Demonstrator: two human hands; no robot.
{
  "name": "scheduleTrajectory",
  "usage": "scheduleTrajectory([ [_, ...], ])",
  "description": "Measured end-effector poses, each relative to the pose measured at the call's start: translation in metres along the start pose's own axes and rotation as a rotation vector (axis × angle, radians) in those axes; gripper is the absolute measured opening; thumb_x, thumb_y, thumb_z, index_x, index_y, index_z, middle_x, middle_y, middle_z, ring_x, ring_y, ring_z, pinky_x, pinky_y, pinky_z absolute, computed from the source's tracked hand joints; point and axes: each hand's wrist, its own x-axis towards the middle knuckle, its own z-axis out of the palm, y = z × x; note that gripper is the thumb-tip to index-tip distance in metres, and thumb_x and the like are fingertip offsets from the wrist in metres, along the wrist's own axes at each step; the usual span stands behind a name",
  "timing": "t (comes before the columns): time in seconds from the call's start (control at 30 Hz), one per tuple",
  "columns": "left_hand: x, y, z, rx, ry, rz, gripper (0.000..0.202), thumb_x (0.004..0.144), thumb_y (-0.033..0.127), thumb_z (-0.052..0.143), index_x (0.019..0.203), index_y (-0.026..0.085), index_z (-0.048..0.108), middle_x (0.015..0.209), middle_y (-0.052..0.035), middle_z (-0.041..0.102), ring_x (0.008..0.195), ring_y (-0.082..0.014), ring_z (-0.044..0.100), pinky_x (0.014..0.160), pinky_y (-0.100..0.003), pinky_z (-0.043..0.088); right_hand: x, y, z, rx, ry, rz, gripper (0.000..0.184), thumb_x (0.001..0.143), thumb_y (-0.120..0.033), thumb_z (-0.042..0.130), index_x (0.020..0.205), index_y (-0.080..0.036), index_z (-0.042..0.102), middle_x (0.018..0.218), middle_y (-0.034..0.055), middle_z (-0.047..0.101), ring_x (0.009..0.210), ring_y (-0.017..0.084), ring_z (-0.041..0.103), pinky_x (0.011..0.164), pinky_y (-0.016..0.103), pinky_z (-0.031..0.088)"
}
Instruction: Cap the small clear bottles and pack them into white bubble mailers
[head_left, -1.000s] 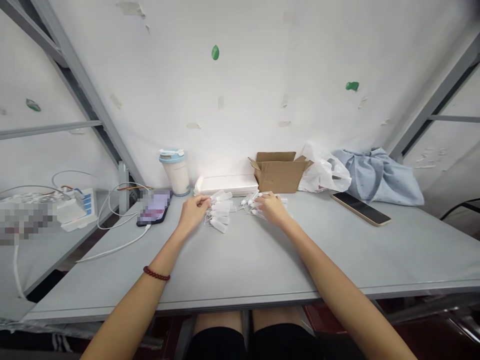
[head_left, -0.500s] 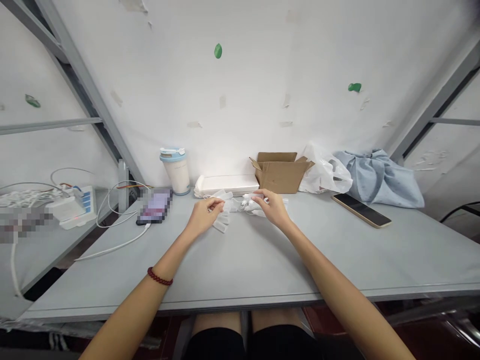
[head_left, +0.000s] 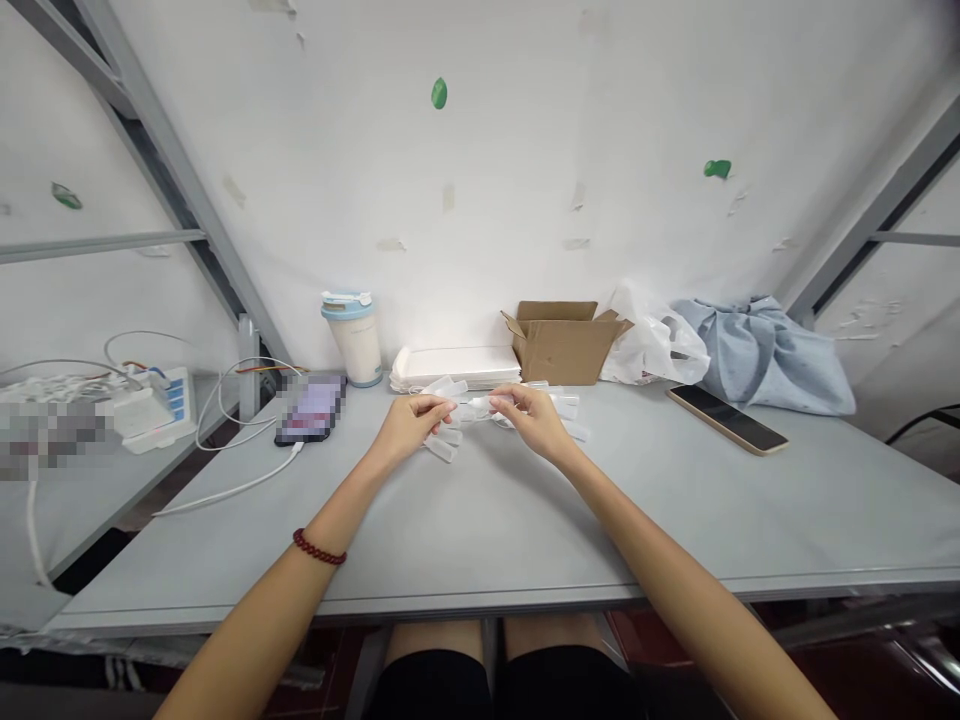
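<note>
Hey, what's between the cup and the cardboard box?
In the head view, a low white stack lies between the cup and the cardboard box.

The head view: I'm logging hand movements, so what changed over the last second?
The left hand moved right, over some clear plastic pieces. The right hand moved slightly left and now pinches a small white piece. The cup and cardboard box stayed put.

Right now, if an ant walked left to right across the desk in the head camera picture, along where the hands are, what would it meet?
Phone with a white cable → left hand → small white piece → right hand → phone with a dark screen.
</note>
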Motion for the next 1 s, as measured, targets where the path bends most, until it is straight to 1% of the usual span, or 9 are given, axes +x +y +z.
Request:
scheduleTrajectory([
  [0.1,-0.0009,0.0014,0.0009,-0.031,-0.025,-0.003,0.032,0.064,0.047,0.065,0.064,0.015,0.066,0.051,0.0000,0.055,0.045,-0.0088,0.041,0.044,-0.023,0.032,-0.0007,0.0010,0.0027,0.024,-0.023,-0.006,0.026,0.082,-0.039,0.052,0.086,-0.017,0.066,0.073,0.0026,0.067,0.066,0.013,0.055,0.059,0.024,0.039],
  [0.2,-0.0010,0.0011,0.0012,-0.075,-0.062,0.004,0.032,0.063,0.045,0.066,0.070,0.014,0.069,0.060,-0.0031,0.062,0.049,-0.0099,0.045,0.045,-0.024,0.035,-0.0013,0.0010,0.0042,0.040,-0.038,-0.001,0.027,0.081,-0.040,0.053,0.087,-0.017,0.066,0.072,0.0026,0.067,0.065,0.013,0.055,0.058,0.024,0.038],
  [0.33,-0.0010,0.0013,0.0003,-0.100,-0.079,-0.003,0.034,0.064,0.045,0.065,0.078,0.014,0.069,0.070,-0.0052,0.064,0.053,-0.0105,0.047,0.047,-0.024,0.037,-0.0014,0.0004,0.0040,0.041,-0.033,0.016,0.027,0.082,-0.039,0.052,0.087,-0.016,0.066,0.072,0.0030,0.067,0.065,0.013,0.055,0.058,0.023,0.038],
  [0.57,-0.0012,0.0031,-0.0003,-0.041,-0.098,0.021,0.035,0.066,0.047,0.063,0.076,0.015,0.069,0.072,-0.0063,0.065,0.055,-0.0117,0.049,0.047,-0.024,0.040,-0.0004,0.0026,0.0047,0.045,-0.024,0.013,0.027,0.082,-0.038,0.052,0.087,-0.016,0.067,0.072,0.0031,0.067,0.065,0.013,0.054,0.058,0.024,0.038],
  [0.7,-0.0006,0.0021,-0.0004,-0.044,-0.091,0.014,0.035,0.065,0.047,0.064,0.077,0.015,0.069,0.071,-0.0060,0.065,0.055,-0.0120,0.050,0.047,-0.023,0.040,-0.0002,0.0036,0.0051,0.047,-0.014,-0.002,0.027,0.081,-0.038,0.053,0.086,-0.016,0.067,0.071,0.0024,0.066,0.062,0.012,0.052,0.058,0.024,0.038],
  [0.8,-0.0006,0.0018,-0.0004,-0.066,-0.089,0.002,0.032,0.065,0.045,0.065,0.074,0.015,0.070,0.069,-0.0053,0.065,0.053,-0.0114,0.050,0.047,-0.023,0.039,-0.0006,0.0033,0.0049,0.050,-0.008,-0.003,0.026,0.081,-0.038,0.053,0.084,-0.017,0.066,0.070,0.0018,0.065,0.059,0.011,0.050,0.056,0.023,0.038],
  [1.0,-0.0007,0.0021,0.0002,-0.082,-0.087,-0.006,0.031,0.065,0.044,0.066,0.073,0.015,0.070,0.067,-0.0048,0.065,0.053,-0.0114,0.050,0.046,-0.024,0.039,-0.0009,0.0043,0.0053,0.051,0.008,-0.011,0.026,0.081,-0.039,0.052,0.083,-0.017,0.065,0.070,0.0020,0.064,0.059,0.012,0.049,0.055,0.023,0.037],
])
